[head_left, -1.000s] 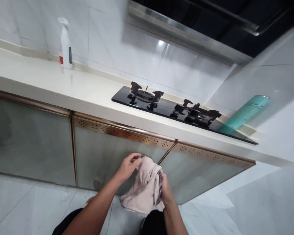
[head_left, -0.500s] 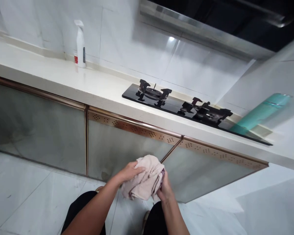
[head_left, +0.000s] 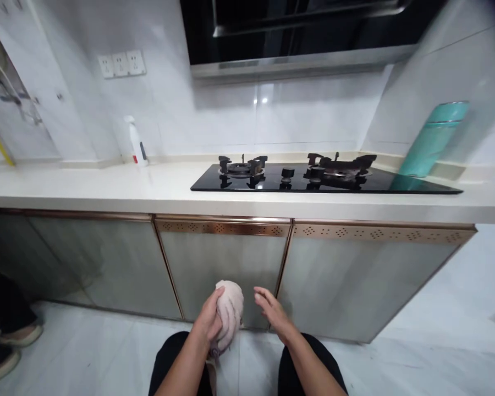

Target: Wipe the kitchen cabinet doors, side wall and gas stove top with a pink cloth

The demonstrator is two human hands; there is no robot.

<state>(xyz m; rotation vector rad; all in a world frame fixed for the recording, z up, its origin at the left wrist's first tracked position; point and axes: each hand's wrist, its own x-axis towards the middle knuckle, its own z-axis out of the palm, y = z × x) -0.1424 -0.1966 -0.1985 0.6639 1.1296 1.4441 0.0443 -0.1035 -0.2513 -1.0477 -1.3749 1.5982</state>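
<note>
The cloth (head_left: 231, 311) is before the cabinet door (head_left: 226, 258).

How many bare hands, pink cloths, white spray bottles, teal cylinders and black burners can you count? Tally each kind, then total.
Bare hands: 2
Pale pink cloth: 1
White plastic spray bottle: 1
Teal cylindrical container: 1
Black gas burners: 2
Total: 7

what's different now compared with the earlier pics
The pale pink cloth, which hung looser, is now bunched up in the left hand; the right hand has let go and is open beside it. The view has levelled, bringing wall sockets in. The spray bottle and teal flask stay in place.
</note>
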